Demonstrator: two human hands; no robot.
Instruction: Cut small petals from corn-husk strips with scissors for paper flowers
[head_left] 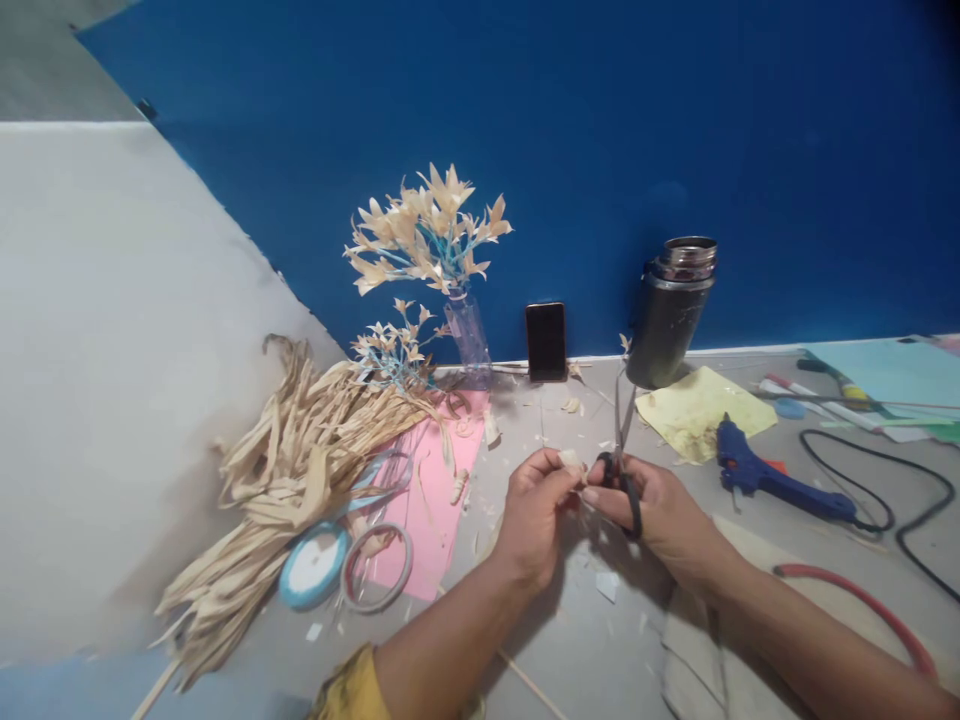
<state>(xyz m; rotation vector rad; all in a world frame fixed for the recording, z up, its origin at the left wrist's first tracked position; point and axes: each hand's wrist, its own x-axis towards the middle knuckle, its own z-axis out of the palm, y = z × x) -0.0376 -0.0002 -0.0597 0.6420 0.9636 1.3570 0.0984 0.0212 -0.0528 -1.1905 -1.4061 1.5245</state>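
Between the thumb and fingers of my left hand [534, 510] is a small pale piece of dried husk [570, 459]. My right hand [660, 510] has its fingers in the handles of black-handled scissors [619, 425], whose blades point up and away from me. Its thumb and fingertips meet the lower edge of the husk piece, close to my left fingertips. Both hands hover over the grey table, with small pale scraps around them.
Left lie a dried husk bundle [300, 450], blue ribbon spool [315, 565], tape roll [376, 567] and pink paper [435, 500]. Behind stand a flower vase [469, 335], phone [546, 341] and dark flask [670, 320]. Right are a blue glue gun [780, 480] with its cord and yellow paper [705, 405].
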